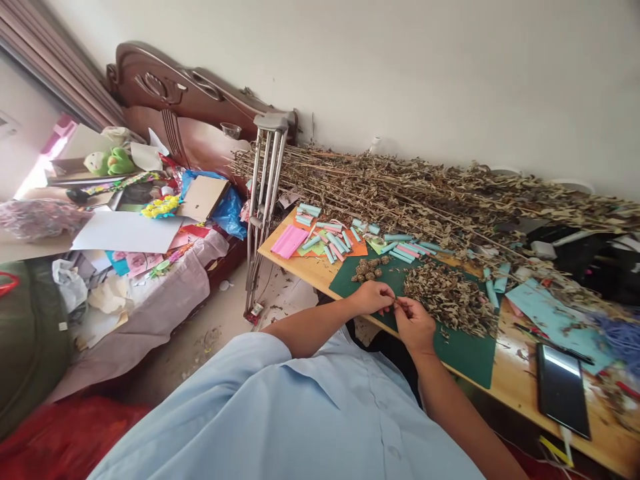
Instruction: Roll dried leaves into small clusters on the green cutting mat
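Observation:
Over the near edge of a green mat (465, 357), my left hand (374, 298) and my right hand (415, 325) meet at the fingertips. Both are closed in a pinch around something small and brownish that the fingers mostly hide. A cluster of small round brown balls (367, 269), seemingly of dried leaf, lies just beyond my left hand. To the right, past my right hand, a heap of loose dried leaves (450, 293) covers much of the mat. Rolled pieces of blue paper (400, 255) lie along the mat's far side.
Dried stalks with leaves (400, 187) are piled along the wall behind the wooden table (280, 263). Pink paper rolls (289, 241) lie at its left. A phone (563, 390) with a cable rests at right. Metal crutches (267, 173) stand beside a cluttered bed (185, 287).

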Action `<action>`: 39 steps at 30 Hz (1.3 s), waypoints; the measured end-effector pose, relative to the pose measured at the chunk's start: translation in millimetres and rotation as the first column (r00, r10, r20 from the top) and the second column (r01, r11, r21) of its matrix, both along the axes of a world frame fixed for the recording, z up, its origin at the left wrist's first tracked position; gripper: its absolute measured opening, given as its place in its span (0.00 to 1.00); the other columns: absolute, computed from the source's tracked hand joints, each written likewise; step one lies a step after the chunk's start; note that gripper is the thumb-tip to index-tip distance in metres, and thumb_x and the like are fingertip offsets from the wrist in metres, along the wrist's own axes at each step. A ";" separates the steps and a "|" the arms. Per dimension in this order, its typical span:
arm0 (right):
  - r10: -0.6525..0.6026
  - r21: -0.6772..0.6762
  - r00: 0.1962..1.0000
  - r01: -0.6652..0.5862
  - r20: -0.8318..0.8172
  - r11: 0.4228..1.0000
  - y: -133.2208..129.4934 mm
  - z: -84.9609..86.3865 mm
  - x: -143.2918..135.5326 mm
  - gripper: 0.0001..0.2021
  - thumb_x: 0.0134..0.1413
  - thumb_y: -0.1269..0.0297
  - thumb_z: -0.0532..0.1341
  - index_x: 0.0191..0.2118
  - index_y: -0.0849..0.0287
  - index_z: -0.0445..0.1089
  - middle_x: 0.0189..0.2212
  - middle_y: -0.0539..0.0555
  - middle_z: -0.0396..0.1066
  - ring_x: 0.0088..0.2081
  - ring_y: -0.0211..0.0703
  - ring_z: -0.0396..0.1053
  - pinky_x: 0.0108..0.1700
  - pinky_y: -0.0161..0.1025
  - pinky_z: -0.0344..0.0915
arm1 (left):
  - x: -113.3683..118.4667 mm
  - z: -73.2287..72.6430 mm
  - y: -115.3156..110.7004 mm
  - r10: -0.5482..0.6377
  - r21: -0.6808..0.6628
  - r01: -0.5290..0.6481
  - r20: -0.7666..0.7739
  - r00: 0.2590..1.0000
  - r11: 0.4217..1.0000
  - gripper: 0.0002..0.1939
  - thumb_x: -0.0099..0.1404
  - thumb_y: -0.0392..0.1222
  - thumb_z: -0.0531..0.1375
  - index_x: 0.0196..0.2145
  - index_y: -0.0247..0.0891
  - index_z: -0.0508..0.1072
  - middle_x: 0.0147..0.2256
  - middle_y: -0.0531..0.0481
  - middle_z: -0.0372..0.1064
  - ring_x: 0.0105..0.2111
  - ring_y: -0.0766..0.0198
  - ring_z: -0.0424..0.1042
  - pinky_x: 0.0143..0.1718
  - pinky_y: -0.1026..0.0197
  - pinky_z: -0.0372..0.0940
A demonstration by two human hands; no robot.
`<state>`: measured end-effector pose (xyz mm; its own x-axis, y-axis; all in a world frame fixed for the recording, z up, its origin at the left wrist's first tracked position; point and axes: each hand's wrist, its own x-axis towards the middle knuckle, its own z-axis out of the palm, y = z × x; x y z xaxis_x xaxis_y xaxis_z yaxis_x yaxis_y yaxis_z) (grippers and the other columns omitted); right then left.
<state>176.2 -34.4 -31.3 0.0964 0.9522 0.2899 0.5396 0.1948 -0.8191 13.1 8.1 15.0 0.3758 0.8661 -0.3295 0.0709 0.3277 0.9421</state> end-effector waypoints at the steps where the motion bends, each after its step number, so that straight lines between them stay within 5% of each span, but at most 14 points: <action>1: 0.003 -0.006 1.000 -0.003 0.000 1.000 -0.1 -0.1 0.0 0.17 0.58 0.51 0.63 0.43 0.59 0.77 0.34 0.59 0.80 0.33 0.48 0.77 0.40 0.45 0.75 | 0.1 0.4 -0.5 -0.008 0.012 0.008 -0.014 1.000 1.000 0.04 0.61 0.27 0.59 0.32 0.32 0.72 0.20 0.58 0.67 0.19 0.74 0.67 0.21 0.70 0.65; 11: -0.016 -0.034 0.988 0.011 -0.154 0.999 1.0 4.9 -4.8 0.17 0.54 0.49 0.64 0.41 0.58 0.76 0.33 0.58 0.81 0.31 0.47 0.78 0.37 0.45 0.78 | 2.2 2.2 -2.7 0.016 -0.017 -0.016 0.000 1.000 1.000 0.04 0.60 0.28 0.58 0.31 0.32 0.72 0.19 0.57 0.67 0.18 0.73 0.68 0.22 0.70 0.67; 18: -0.179 0.012 0.983 0.180 -0.043 0.984 1.5 -2.5 -1.2 0.18 0.55 0.50 0.62 0.40 0.61 0.77 0.29 0.59 0.79 0.27 0.48 0.76 0.35 0.45 0.75 | 4.6 -11.2 -2.0 0.063 0.015 -0.063 -0.037 0.997 0.998 0.04 0.60 0.29 0.58 0.34 0.32 0.73 0.20 0.56 0.67 0.18 0.70 0.69 0.22 0.68 0.67; 21: -0.122 0.048 0.992 0.120 0.040 0.992 1.5 -4.4 -1.3 0.18 0.58 0.51 0.62 0.42 0.61 0.78 0.32 0.60 0.80 0.31 0.49 0.77 0.40 0.46 0.74 | 5.5 -16.3 -2.7 0.046 0.125 -0.026 -0.164 0.985 0.992 0.07 0.62 0.33 0.58 0.37 0.33 0.76 0.22 0.54 0.69 0.21 0.69 0.69 0.26 0.66 0.68; 26: -0.027 0.125 0.994 0.014 0.102 0.992 3.9 0.4 -2.9 0.14 0.62 0.54 0.59 0.39 0.57 0.78 0.36 0.59 0.80 0.37 0.51 0.77 0.46 0.50 0.74 | 4.9 -21.2 -7.4 0.140 0.520 0.132 -0.451 0.882 0.844 0.11 0.64 0.34 0.57 0.37 0.34 0.80 0.37 0.43 0.76 0.41 0.59 0.74 0.48 0.57 0.69; 29: 0.030 0.175 0.991 -0.052 0.127 0.983 5.4 4.0 -4.1 0.13 0.62 0.57 0.58 0.38 0.57 0.79 0.40 0.60 0.80 0.43 0.53 0.77 0.51 0.52 0.74 | 4.4 -19.7 -10.0 0.113 0.576 0.278 -0.550 0.827 0.769 0.14 0.65 0.33 0.54 0.37 0.32 0.80 0.38 0.38 0.75 0.43 0.56 0.73 0.50 0.55 0.69; 39: 0.037 0.285 0.982 -0.089 0.186 0.954 4.7 1.4 -5.8 0.11 0.63 0.62 0.59 0.38 0.58 0.79 0.39 0.60 0.81 0.43 0.51 0.79 0.50 0.50 0.76 | -13.4 -0.7 -11.4 0.145 0.600 0.260 -0.542 0.828 0.757 0.14 0.66 0.33 0.56 0.42 0.34 0.81 0.42 0.43 0.78 0.44 0.59 0.75 0.51 0.60 0.69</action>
